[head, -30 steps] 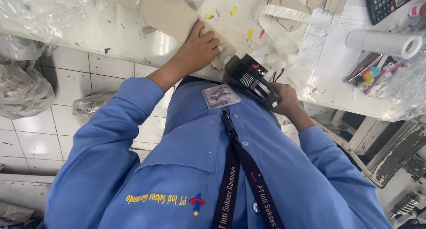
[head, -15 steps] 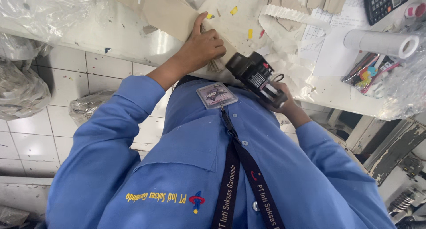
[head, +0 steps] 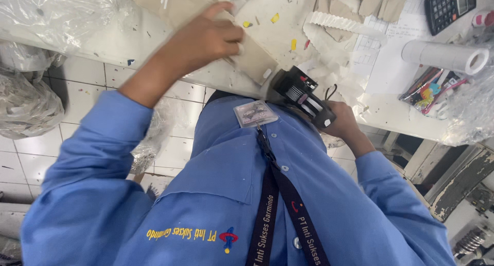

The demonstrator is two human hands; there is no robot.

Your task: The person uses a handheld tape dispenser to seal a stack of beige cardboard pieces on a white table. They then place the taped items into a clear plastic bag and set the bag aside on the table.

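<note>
My left hand (head: 203, 39) grips a flat tan cardboard piece (head: 252, 57) that lies on the white worktable (head: 103, 44), fingers curled over its near edge. My right hand (head: 342, 123) holds a black hand-held label gun (head: 301, 93) by its handle, at the table's front edge. The gun's nose points at the cardboard's lower corner, where a small white sticker sits. My blue shirt, a dark lanyard and a badge fill the lower view.
A white label roll (head: 445, 56), a black calculator (head: 446, 8), coloured pens (head: 429, 86), paper sheets and a white backing strip (head: 342, 23) lie on the table. Clear plastic bags (head: 25, 104) are at left over tiled floor.
My left hand has shifted along the cardboard piece and pulled it nearer. The label gun in my right hand has stayed at the cardboard's corner. The camera has moved closer.
</note>
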